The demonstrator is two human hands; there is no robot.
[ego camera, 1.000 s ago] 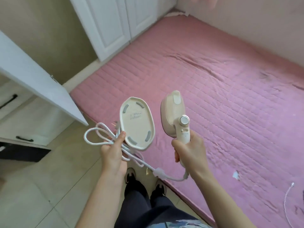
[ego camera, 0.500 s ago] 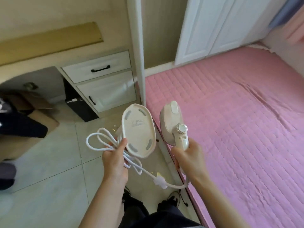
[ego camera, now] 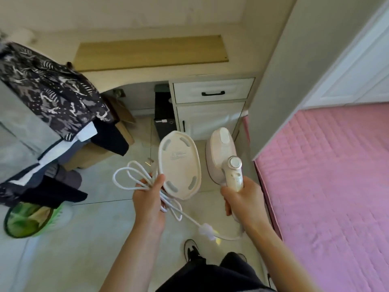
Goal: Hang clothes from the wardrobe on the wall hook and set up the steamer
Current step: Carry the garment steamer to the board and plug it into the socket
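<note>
Steamer upright, long axis vertical, head up and away, handle gripped by right hand below it, oval base with looped cord gripped in left hand, above floor beside bed.

A home bedroom: a pink quilted mattress fills the 3 o'clock side, white wardrobe doors stand at 2 o'clock, a built-in desk with drawers at 12, hanging clothes at 9.
</note>
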